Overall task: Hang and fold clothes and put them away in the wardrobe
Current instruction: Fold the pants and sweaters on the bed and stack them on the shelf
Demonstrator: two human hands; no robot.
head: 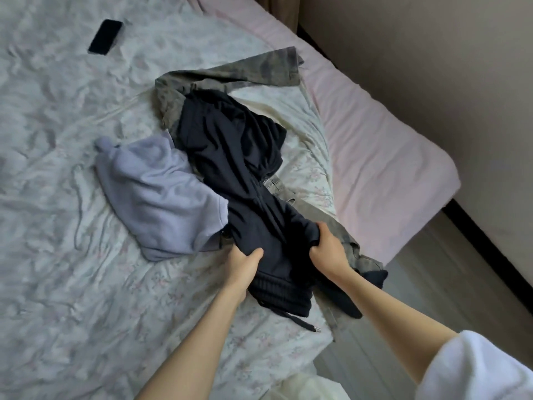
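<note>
Covering most of the view is a bed (72, 197) with a crumpled pale floral sheet, its pink mattress edge (375, 157) running beside a beige wall (432, 53) with a dark skirting strip. Three garments lie heaped near the bed's corner — one dark navy hoodie (230, 157), one lilac top (155, 194) touching its left side, one camouflage piece (230, 70) underneath. One black phone (105, 37) sits well apart. Both forearms reach forward: the left hand (243, 264) and right hand (328, 249) each clutch a bunch of the hoodie near its ribbed hem, fingers curled into the cloth.
</note>
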